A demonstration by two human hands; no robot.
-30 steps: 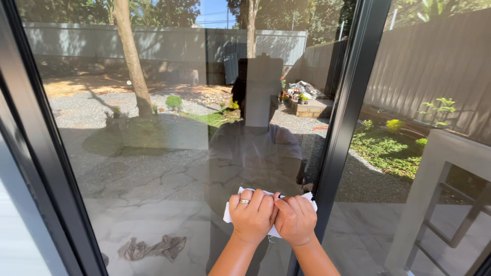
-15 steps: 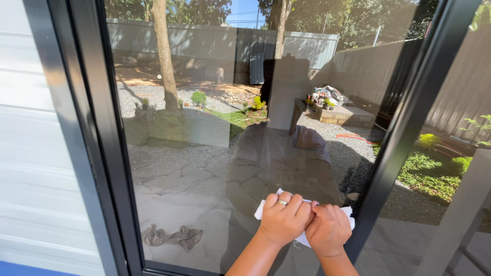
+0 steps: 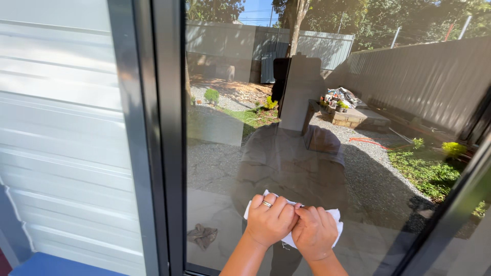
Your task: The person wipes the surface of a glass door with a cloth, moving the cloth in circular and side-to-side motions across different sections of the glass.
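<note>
Both of my hands press a white cloth (image 3: pixel 335 219) flat against a large glass pane (image 3: pixel 307 128) low down. My left hand (image 3: pixel 271 221), with a ring on one finger, covers the cloth's left part. My right hand (image 3: pixel 313 232) lies beside it, touching it, over the cloth's right part. Only the cloth's top edge and right corner show past my fingers. The glass mirrors a yard and the dim outline of a person.
A dark frame post (image 3: pixel 163 138) runs down the pane's left side, with pale horizontal wall boards (image 3: pixel 61 128) beyond it. Another dark post (image 3: pixel 450 214) slants at the right. A crumpled grey rag (image 3: pixel 202 236) shows low in the glass. A blue surface (image 3: pixel 46 266) lies bottom left.
My hands and the cloth have slid left along the glass toward the left frame post. The view has swung left, bringing the wall boards into sight.
</note>
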